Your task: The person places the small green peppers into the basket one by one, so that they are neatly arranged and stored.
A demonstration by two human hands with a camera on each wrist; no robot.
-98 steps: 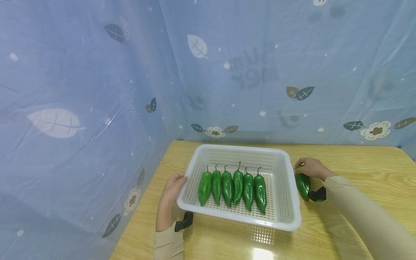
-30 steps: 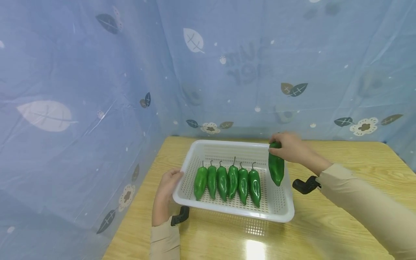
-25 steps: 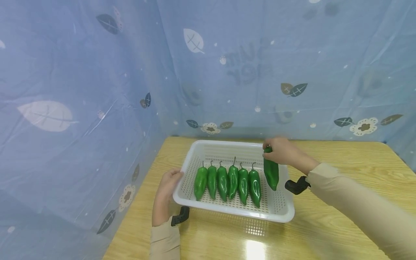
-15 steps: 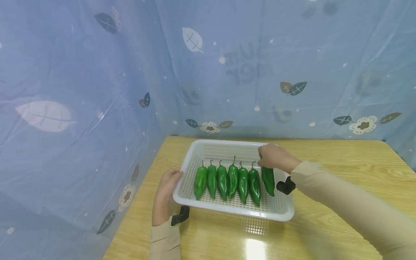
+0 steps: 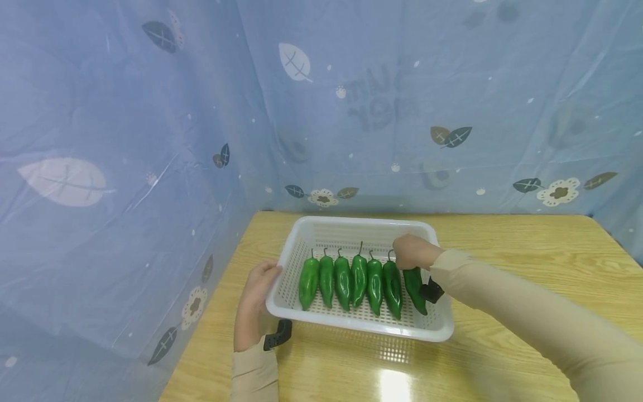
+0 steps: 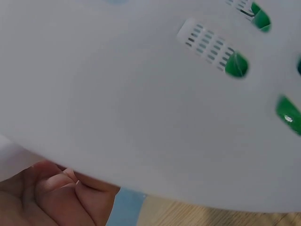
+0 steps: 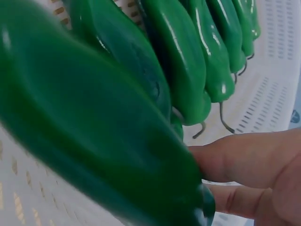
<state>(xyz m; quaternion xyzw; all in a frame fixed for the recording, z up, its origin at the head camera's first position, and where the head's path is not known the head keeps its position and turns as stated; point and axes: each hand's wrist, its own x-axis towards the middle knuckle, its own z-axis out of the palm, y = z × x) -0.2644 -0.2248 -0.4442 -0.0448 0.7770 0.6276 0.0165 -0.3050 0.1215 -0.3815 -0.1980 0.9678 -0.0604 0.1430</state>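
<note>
A white plastic basket [image 5: 359, 222] holds several green chili peppers [image 5: 359, 279] in a row, stems pointing to the far side. My left hand [image 5: 257, 285] grips the basket's left rim; the left wrist view shows its curled fingers [image 6: 63, 197] at the basket's edge. Inside the basket on the right, my right hand [image 5: 413, 251] holds one green chili pepper [image 5: 414, 290] by its stem end, beside the last one of the row. In the right wrist view this pepper [image 7: 94, 127] fills the foreground, with the fingers [image 7: 244, 157] at its top end.
The basket stands on a light wooden table [image 5: 527, 279]. A blue curtain [image 5: 351, 111] with leaf and flower prints closes off the back and left. A dark camera mount sits on each wrist, the right one [image 5: 432, 290] close over the basket's right side.
My right hand picked up the pepper from the table right of the basket, carried it left over the rim and lowered it beside the row. My left hand has stayed on the rim.
</note>
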